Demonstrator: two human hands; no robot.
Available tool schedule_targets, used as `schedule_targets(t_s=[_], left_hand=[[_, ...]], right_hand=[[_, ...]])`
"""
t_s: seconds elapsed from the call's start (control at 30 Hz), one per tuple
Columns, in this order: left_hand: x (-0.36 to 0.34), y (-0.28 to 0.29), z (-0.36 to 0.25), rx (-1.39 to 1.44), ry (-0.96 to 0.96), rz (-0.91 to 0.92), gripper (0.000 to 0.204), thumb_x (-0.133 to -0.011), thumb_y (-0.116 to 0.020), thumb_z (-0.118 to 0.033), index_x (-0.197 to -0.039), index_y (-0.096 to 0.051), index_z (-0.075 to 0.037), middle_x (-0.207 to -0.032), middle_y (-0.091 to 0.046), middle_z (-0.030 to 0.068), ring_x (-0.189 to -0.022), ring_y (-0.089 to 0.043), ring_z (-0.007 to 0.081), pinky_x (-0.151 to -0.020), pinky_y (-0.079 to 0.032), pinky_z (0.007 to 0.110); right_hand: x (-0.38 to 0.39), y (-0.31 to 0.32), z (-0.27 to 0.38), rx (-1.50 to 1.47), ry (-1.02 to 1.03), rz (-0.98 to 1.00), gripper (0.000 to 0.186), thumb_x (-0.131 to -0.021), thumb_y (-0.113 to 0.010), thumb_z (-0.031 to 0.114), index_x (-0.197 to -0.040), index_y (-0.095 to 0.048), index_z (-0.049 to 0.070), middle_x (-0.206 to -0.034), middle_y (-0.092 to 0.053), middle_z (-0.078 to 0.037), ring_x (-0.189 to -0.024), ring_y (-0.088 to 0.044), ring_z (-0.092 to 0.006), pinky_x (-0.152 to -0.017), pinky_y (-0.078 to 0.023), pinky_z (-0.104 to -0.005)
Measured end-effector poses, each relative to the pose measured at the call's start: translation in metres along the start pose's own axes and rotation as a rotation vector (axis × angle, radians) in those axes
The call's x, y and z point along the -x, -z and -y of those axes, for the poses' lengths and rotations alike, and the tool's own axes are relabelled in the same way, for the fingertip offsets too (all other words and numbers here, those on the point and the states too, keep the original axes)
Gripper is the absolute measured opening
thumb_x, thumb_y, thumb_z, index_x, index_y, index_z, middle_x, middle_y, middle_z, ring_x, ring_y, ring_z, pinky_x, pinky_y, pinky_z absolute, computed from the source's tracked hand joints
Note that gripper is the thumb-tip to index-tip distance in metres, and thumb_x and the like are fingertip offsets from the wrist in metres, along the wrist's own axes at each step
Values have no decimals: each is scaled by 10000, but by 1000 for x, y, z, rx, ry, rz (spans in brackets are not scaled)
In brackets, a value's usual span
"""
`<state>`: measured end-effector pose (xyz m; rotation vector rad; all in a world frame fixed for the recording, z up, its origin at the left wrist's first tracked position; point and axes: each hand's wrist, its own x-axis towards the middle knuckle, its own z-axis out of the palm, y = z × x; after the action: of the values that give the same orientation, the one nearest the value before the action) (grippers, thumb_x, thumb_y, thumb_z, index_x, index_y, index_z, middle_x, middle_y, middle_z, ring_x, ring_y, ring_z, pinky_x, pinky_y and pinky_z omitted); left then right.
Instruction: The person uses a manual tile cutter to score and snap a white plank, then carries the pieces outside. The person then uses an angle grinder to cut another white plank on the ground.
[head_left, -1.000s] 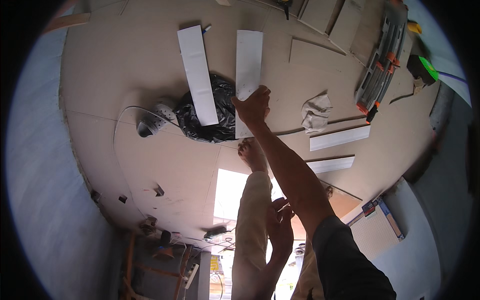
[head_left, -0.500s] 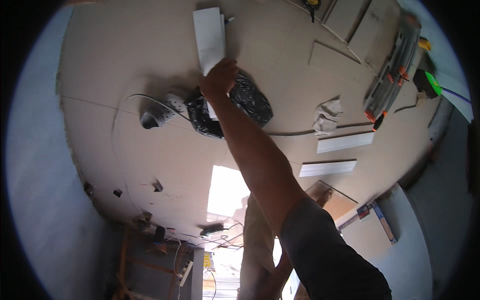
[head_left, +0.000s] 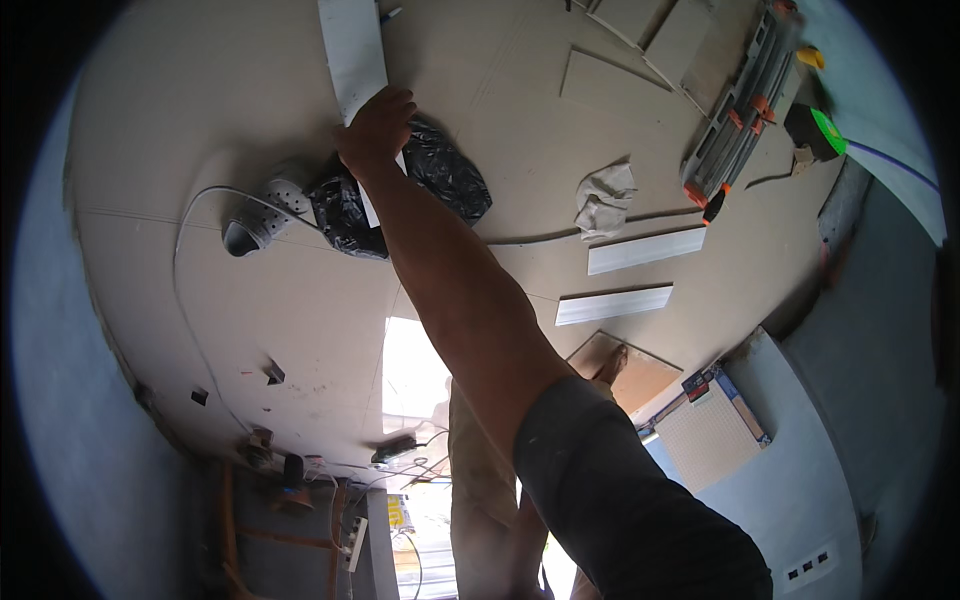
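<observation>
Gripping wht strip (head_left: 354, 60) w/ R hand (head_left: 377, 130) over blk plastic bag (head_left: 452, 176), contents hidden; L hand unseen, can't tell.

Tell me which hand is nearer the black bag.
Right. The right hand is at the far edge of the black bag, on a white strip lying partly over it. The left hand is hidden, apparently low near the trouser leg.

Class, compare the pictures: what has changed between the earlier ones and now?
The right hand has carried its white strip leftward, to the other strip on the black bag; whether it has let go is unclear. The left hand has gone out of view. The cloth and black bag stayed put.
</observation>
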<state>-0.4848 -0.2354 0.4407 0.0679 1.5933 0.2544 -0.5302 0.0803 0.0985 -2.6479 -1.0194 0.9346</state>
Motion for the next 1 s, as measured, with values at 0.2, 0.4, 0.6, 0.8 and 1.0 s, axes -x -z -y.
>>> schedule_targets(t_s=[0.2, 0.4, 0.6, 0.8, 1.0], left_hand=[[-8, -10, -6, -170, -83, -32, 314, -1076, -496, -243, -1227, -631, -3, -1147, -703, 112, -1080, -705, 195, -945, -560, 318], [1, -28, -7, -339, -128, -118, 292, -1061, -516, -199, -1239, -600, 17, -1160, -671, 142, -1063, -700, 227, -938, -558, 348], [-14, -9, 42, -533, -159, 18, 333, -991, -544, 10, -1317, -588, -41, -1396, -555, 97, -1221, -646, 218, -1027, -547, 301], [-6, -28, 60, -310, -86, -37, 258, -1035, -524, -73, -1262, -570, 42, -1325, -554, 155, -1216, -640, 266, -1029, -558, 334], [-6, -33, 86, -548, -228, 25, 299, -1030, -605, -150, -1258, -556, 37, -1219, -654, 189, -1047, -703, 267, -941, -561, 367]], right_hand=[[1, 58, -40, -172, 37, 106, 1044, -644, -894, 441, -1329, -376, -152, -1271, -467, -250, -1198, -550, -376, -929, -568, -474], [56, 153, -112, -409, -10, 113, 930, -656, -866, 387, -1355, -428, -42, -1309, -482, -226, -1256, -527, -378, -1037, -477, -483], [132, 217, -276, -510, -237, -71, 882, -691, -887, 354, -1352, -442, -24, -1293, -503, -209, -1242, -549, -356, -1040, -481, -460], [193, 225, -411, -444, -608, -268, 914, -673, -935, 394, -1308, -457, -57, -1277, -523, -240, -1219, -538, -371, -1038, -450, -473], [137, 215, -506, -495, -991, -396, 1042, -606, -930, 481, -1325, -464, -113, -1308, -534, -264, -1250, -534, -399, -1073, -449, -466]])
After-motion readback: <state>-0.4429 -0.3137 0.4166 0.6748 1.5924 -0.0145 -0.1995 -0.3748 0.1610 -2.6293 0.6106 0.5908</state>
